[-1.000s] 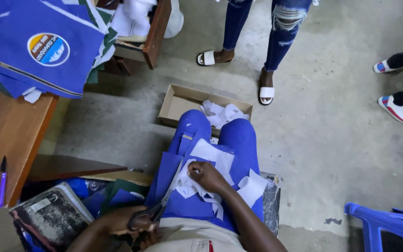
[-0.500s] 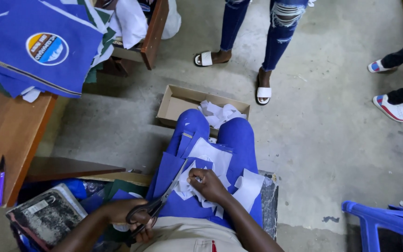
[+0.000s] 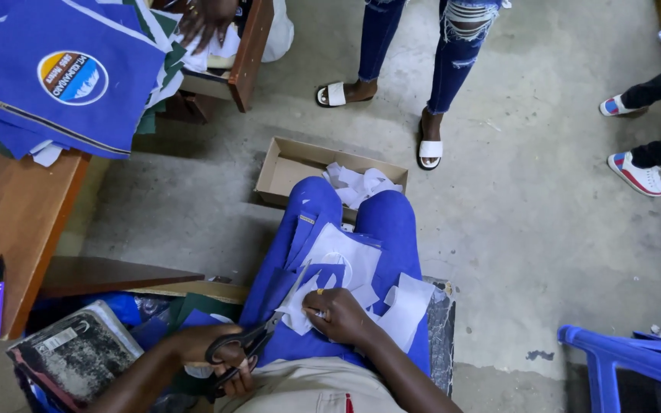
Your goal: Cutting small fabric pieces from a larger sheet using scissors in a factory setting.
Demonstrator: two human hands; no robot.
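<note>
Black scissors (image 3: 250,346) in left hand (image 3: 210,350) grip, right hand (image 3: 338,315) grip pinching white fabric piece (image 3: 304,310), one cardboard box (image 3: 288,164)

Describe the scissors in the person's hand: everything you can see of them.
The scissors have black loop handles and long metal blades. The left hand holds them, fingers through the loops, low over the lap. The blades point up and right, their tips at the white backing piece that the right hand pins on blue fabric.
</note>
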